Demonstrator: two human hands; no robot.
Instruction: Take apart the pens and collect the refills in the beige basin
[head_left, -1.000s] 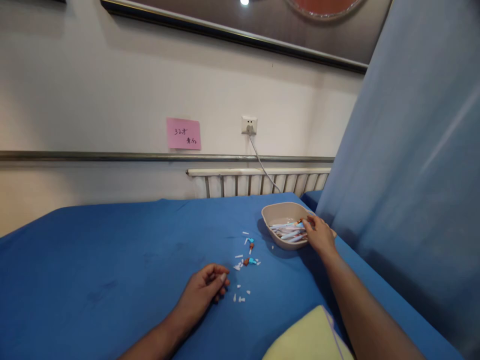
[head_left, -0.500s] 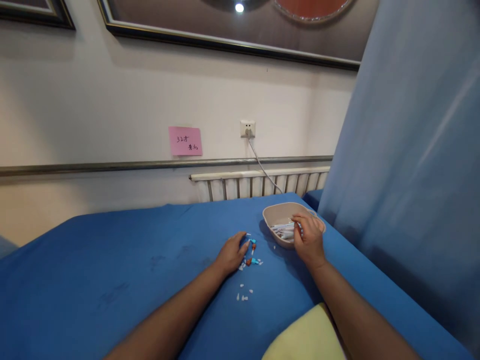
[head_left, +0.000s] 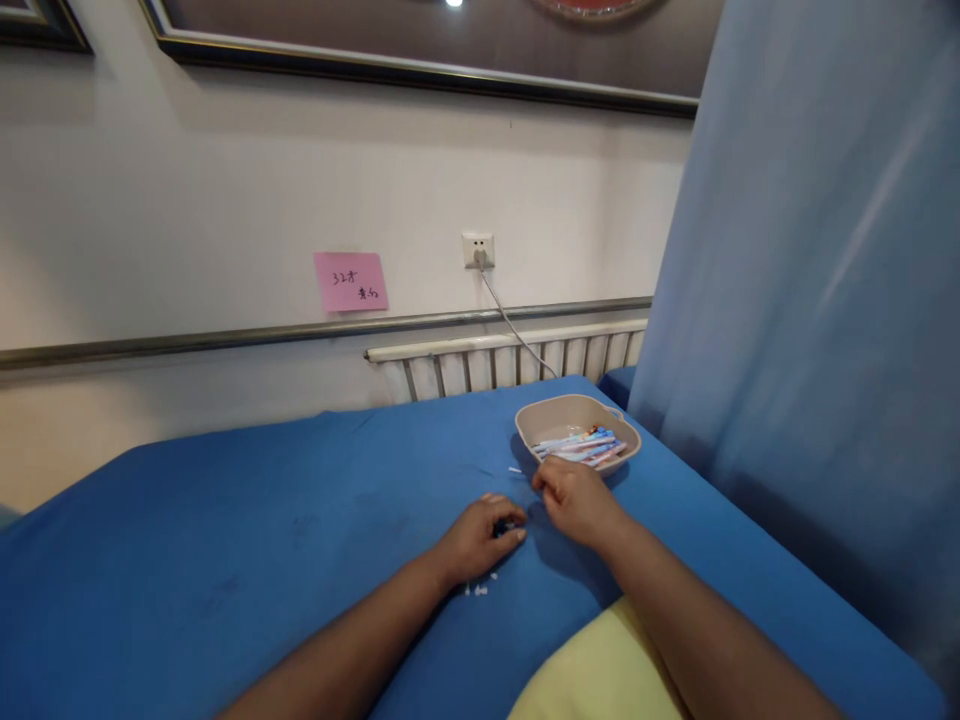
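My left hand point(head_left: 480, 540) rests on the blue sheet with fingers and thumb curled inward. Something small and partly pale shows in the gap between them, too hidden to name. Just in front of the basin point(head_left: 529, 408), my right hand point(head_left: 577, 502) has its fingers bent down and drawn together; whatever they hold, if anything, is hidden. Inside the beige basin lies a pile of thin white, blue and pinkish sticks point(head_left: 574, 447), with some orange-brown bits. One short white piece point(head_left: 514, 470) lies left of my right fingertips. Several tiny white pieces point(head_left: 480, 590) sit below my left hand.
The blue sheet point(head_left: 262, 560) covers a bed against the wall. A metal rail point(head_left: 517, 350) runs behind it. A blue curtain point(head_left: 787, 300) hangs along the right side. Yellow cloth point(head_left: 600, 670) shows at the bottom, and a plugged cord point(head_left: 510, 318) drops behind the bed.
My right hand has left the basin and come down and left to its near side. My left hand has shifted right and down, over where the coloured and white pieces lay. The view has tilted slightly.
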